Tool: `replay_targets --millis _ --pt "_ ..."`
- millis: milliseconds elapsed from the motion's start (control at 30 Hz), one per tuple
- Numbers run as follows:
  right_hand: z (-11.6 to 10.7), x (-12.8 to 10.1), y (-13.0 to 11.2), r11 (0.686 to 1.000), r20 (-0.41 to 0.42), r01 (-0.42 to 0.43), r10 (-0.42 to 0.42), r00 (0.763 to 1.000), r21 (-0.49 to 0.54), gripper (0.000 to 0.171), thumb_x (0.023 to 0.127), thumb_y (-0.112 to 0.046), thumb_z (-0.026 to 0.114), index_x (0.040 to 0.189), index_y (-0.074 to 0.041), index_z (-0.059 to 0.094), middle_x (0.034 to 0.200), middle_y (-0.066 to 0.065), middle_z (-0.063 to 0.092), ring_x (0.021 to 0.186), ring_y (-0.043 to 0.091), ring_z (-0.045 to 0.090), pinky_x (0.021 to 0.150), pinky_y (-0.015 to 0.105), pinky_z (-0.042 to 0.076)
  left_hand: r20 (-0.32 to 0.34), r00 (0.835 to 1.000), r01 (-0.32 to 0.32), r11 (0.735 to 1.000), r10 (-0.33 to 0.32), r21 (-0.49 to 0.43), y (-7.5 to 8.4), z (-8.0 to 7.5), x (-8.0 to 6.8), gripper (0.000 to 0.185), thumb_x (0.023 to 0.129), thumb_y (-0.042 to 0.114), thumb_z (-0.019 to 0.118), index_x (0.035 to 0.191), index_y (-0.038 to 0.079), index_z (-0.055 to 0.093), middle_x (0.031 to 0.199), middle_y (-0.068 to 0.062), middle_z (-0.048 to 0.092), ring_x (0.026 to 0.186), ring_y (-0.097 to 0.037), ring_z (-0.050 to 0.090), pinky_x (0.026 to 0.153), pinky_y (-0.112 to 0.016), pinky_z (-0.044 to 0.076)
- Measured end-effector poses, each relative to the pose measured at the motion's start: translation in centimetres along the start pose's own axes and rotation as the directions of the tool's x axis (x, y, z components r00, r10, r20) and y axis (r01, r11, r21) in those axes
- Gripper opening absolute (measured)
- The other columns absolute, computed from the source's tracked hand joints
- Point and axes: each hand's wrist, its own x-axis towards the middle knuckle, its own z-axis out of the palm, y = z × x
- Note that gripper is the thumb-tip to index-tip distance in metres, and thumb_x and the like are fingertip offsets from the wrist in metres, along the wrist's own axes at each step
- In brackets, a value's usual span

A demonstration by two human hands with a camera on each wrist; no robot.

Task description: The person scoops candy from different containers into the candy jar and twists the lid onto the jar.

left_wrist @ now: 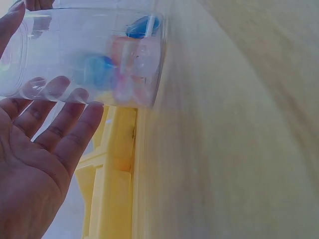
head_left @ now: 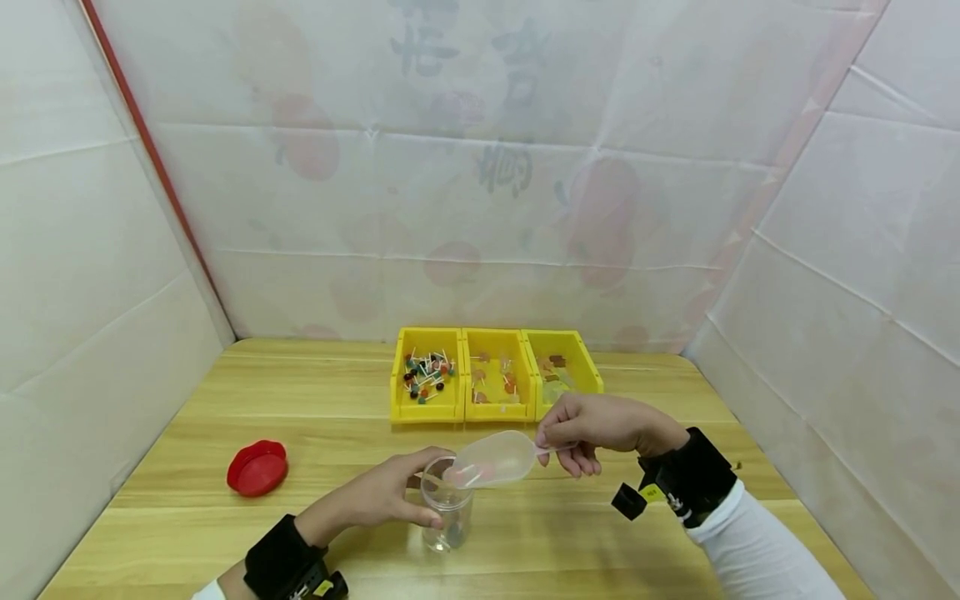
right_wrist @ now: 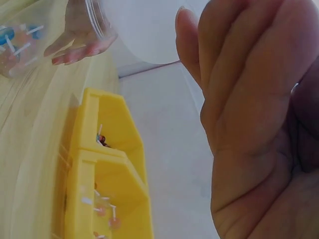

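My left hand [head_left: 382, 492] grips a clear plastic jar [head_left: 447, 521] standing on the table, its thumb on the near side and fingers around the back. Small lollipops [right_wrist: 20, 45], blue and pinkish with white sticks, lie at the bottom of the jar. With thumb and fingers, my right hand [head_left: 592, 429] pinches the handle of a translucent scoop [head_left: 504, 458]. The scoop tilts toward the jar, its mouth over the rim. Something pinkish [head_left: 468, 475] shows at the scoop's front end.
Behind the hands stand three joined yellow bins: the left one [head_left: 429, 412] holds dark and coloured lollipops, the middle one [head_left: 498, 412] orange-pink lollipops, and the right one [head_left: 585, 383] brown and pale yellow pieces. A red lid [head_left: 257, 469] lies on the left. White sheets surround the table.
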Motion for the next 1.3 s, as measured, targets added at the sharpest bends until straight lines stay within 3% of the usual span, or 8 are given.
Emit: replay_targets --millis 400,767,967,1067,1200,1300 --pt "-0.2 -0.2 -1.4 0.995 -0.011 -0.065 0.064 0.998 -0.07 0.036 0.104 -0.029 0.05 0.091 -0.005 0.073 0.06 0.007 0.061 0.044 0.008 0.052 0.042 0.023 0.047 -0.013 1.0 0.02 1.0 -0.02 0.014 0.1 0.1 0.1 0.067 0.087 0.023 0.077 0.145 0.02 0.043 0.132 -0.006 0.056 0.122 -0.035 0.052 0.1 -0.046 0.046" --pt "0.1 -0.5 -0.4 0.999 0.008 0.021 -0.021 1.0 -0.034 0.035 0.105 -0.026 0.048 0.094 -0.003 0.071 0.06 0.006 0.06 0.046 0.009 0.052 0.042 0.023 0.046 -0.011 1.0 0.018 1.0 -0.017 0.019 0.2 0.1 0.1 0.067 0.087 0.022 0.077 0.145 0.019 0.043 0.132 -0.005 0.056 0.123 -0.034 0.052 0.1 -0.043 0.046" --pt "0.3 -0.9 0.5 0.998 0.001 0.057 -0.057 0.998 0.014 0.035 0.105 -0.023 0.046 0.095 0.0 0.07 0.061 0.028 0.054 0.046 0.007 0.052 0.042 0.02 0.045 -0.001 1.0 0.026 1.0 -0.026 0.007 0.3 0.1 0.1 0.066 0.087 0.023 0.077 0.144 0.019 0.043 0.134 -0.004 0.055 0.124 -0.034 0.051 0.1 -0.043 0.046" --pt "0.3 -1.0 0.8 0.997 -0.014 0.06 -0.059 0.998 0.039 0.036 0.105 -0.024 0.046 0.096 0.002 0.069 0.06 0.021 0.056 0.047 0.005 0.052 0.044 0.018 0.046 0.011 0.999 0.037 0.999 -0.037 0.003 0.4 -0.1 0.1 0.067 0.087 0.023 0.076 0.145 0.02 0.042 0.134 -0.002 0.055 0.125 -0.032 0.05 0.101 -0.043 0.046" --pt "0.3 -1.0 1.1 0.994 -0.044 0.064 -0.06 0.997 0.086 0.035 0.105 -0.022 0.046 0.098 0.003 0.069 0.063 0.001 0.061 0.047 0.004 0.051 0.044 0.017 0.044 0.022 0.999 0.047 0.998 -0.048 0.032 0.6 -0.4 -0.1 0.07 0.087 0.026 0.077 0.146 0.018 0.041 0.133 -0.002 0.056 0.123 -0.029 0.052 0.1 -0.044 0.046" --pt "0.2 -0.8 1.5 0.987 -0.074 0.082 -0.073 0.995 0.135 0.034 0.105 -0.02 0.046 0.101 0.004 0.068 0.065 0.0 0.061 0.047 0.003 0.048 0.044 0.017 0.042 0.039 0.999 0.035 0.999 -0.036 0.038 0.5 -0.6 -0.2 0.07 0.086 0.03 0.077 0.146 0.017 0.042 0.134 -0.001 0.056 0.122 -0.026 0.053 0.1 -0.044 0.046"
